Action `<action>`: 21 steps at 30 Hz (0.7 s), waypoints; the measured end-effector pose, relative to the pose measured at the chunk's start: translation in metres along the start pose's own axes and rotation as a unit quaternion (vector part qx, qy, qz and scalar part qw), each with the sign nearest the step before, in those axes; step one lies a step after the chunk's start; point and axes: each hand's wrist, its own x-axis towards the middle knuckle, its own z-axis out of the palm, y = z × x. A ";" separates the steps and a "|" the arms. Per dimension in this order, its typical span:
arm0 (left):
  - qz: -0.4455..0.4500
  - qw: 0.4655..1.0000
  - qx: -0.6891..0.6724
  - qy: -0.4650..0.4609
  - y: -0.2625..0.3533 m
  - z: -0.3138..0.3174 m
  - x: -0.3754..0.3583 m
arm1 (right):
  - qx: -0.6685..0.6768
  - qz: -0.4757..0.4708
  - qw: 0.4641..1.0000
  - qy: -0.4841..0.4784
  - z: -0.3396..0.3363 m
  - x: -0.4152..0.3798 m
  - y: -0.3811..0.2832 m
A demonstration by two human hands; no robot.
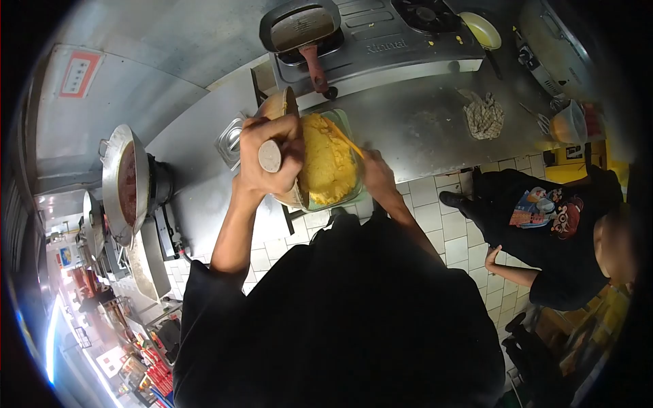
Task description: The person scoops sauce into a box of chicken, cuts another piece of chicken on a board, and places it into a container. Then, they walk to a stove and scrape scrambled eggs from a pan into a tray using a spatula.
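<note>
My left hand [277, 139] is wrapped round the pale, thick handle [270, 156] of a pan [277, 103], which is tipped on its side. Soft yellow food [330, 163], a mash or scrambled egg by its look, lies in a pale green container [356, 192] right beside the pan. My right hand [379, 177] grips an orange spatula [343, 139], its far end at the top of the yellow mass. Most of the pan's inside is hidden behind my left hand and the food.
A square pan [299, 28] with a red handle sits on the stove [381, 44] behind. On the steel counter [408, 129] lies a checked cloth [483, 117]. A wok [129, 183] of dark red food stands left. Another person [551, 224] is at right.
</note>
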 end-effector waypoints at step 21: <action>-0.037 0.996 -0.034 0.079 -0.005 -0.023 -0.019 | 0.035 -0.019 0.996 -0.077 -0.006 -0.021 -0.074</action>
